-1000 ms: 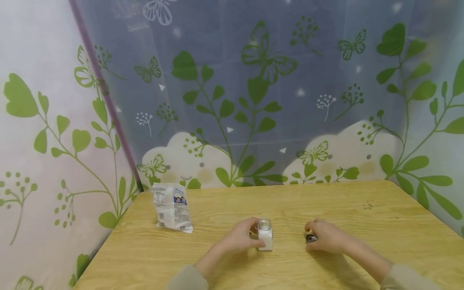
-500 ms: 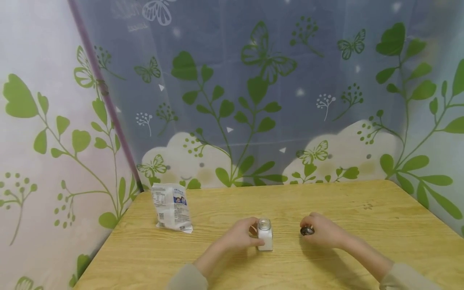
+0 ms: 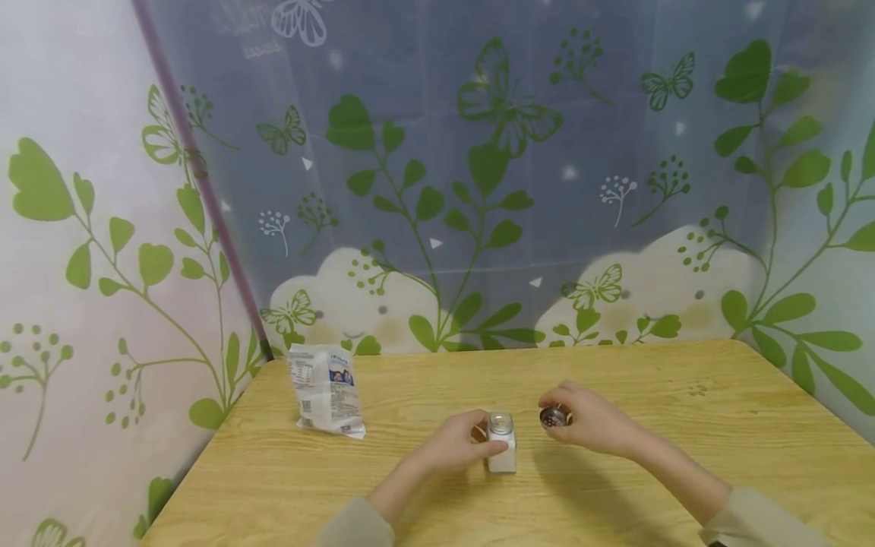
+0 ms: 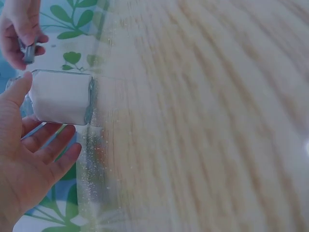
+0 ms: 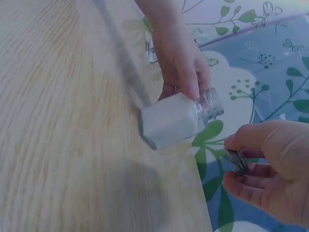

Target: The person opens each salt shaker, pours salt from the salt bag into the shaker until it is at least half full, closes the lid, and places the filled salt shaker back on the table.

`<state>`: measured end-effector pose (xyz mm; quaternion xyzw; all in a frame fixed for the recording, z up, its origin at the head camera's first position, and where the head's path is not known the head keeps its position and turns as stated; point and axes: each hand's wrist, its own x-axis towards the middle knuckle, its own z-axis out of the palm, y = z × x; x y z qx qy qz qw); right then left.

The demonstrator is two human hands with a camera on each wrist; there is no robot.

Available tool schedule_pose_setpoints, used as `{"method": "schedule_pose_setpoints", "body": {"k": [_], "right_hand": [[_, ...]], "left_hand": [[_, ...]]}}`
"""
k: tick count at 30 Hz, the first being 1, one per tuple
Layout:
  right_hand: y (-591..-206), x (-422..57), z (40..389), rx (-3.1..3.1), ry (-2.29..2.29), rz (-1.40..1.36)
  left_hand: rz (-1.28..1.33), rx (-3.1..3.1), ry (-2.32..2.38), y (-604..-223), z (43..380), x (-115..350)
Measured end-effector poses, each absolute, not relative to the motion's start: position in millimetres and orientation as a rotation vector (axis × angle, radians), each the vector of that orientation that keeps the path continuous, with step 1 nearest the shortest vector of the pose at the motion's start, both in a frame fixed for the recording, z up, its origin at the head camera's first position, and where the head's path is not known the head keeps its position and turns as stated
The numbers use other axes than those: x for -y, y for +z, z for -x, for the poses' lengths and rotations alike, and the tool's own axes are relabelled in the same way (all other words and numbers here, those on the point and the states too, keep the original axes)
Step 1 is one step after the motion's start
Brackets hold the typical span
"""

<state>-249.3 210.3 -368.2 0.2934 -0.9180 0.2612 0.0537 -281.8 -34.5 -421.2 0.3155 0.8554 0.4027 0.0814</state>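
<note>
A small square glass shaker jar point(image 3: 502, 459), lidless and mostly filled with white powder or fine grains, stands upright on the table. My left hand point(image 3: 456, 442) holds it from the left, thumb across the near side just below the neck. In the left wrist view the jar point(image 4: 60, 97) sits between thumb and fingers, the lower fingers spread loosely. To the right of the jar's mouth and above the table, my right hand point(image 3: 593, 419) pinches a dark metal shaker lid point(image 3: 552, 417) by its edge, with small holes showing. The right wrist view shows the lid point(image 5: 237, 161) tilted between thumb and fingertips.
A white printed plastic bag point(image 3: 326, 391) stands at the back left of the wooden table point(image 3: 683, 456). White grains point(image 4: 99, 169) lie scattered near the jar's base. Behind the table hangs a curtain point(image 3: 410, 190) with leaves and butterflies.
My right hand has lifted the lid and carried it left and away from me, closer to the jar, turning its holed face into view. The jar stays in place in my left hand, whose thumb shifted slightly.
</note>
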Motion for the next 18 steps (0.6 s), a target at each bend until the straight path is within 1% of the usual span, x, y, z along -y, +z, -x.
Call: {"method": "schedule_pose_setpoints", "body": {"k": [10,18], "right_hand": [[-363.4,-184.0,253.7,2.714,0.783,-1.047],[-361.0,-176.9,255.3,2.724,0.919,-1.037]], "left_hand": [[-0.929,-2.535,1.206,-420.7,281.6,35.2],[-0.914,-2.527,1.225,-418.2,280.6,34.6]]}}
